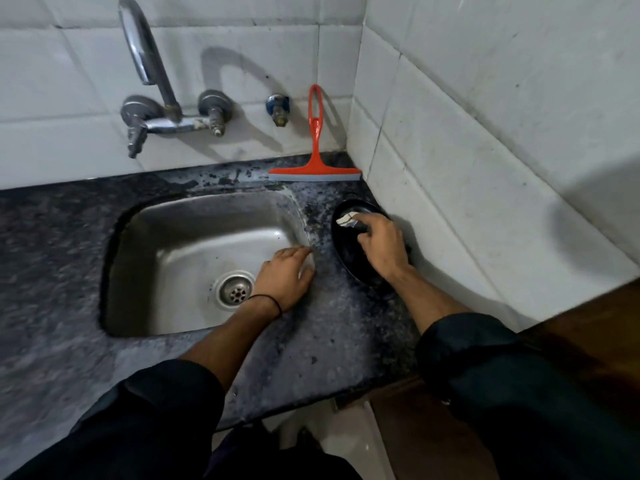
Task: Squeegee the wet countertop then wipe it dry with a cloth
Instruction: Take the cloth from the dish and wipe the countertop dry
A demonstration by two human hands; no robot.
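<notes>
**Red squeegee parked at the wall; right hand at the cloth in the black bowl**

Red plastic squeegee (315, 147) stands upright in the back corner of the countertop (325, 341), handle leaning against the white tiled wall (485, 133), grey rubber blade resting flat on the stone. No hand touches it.

Countertop: dark speckled stone, paler smeared patches near the front edge and behind the sink. Too blurred to say whether these are water or the pattern of the stone.

Steel sink (194, 258) is set into the stone, left of centre, drain strainer (233, 291) visible on its floor. Chrome tap (149, 74) is mounted on the back wall above the sink, spout curving up and to the left. A small blue-collared valve (278, 107) sits on the wall between the tap and the squeegee handle.

Black bowl (349, 258) sits on the countertop right of the sink, close to the side wall. A pale, crumpled cloth (348, 219) lies in it, at the far side.

Right hand (382, 245) reaches over the bowl, fingers pinched on the near end of the cloth. Dark sleeve pushed back on the forearm.

Left hand (287, 275) rests palm down at the sink's right rim, fingers loosely spread and laid across onto the stone, gripping nothing. A thin black band (268, 301) circles the wrist.

Pale floor shows below the counter's front edge; a brown wooden surface (588, 341) at far right.
</notes>
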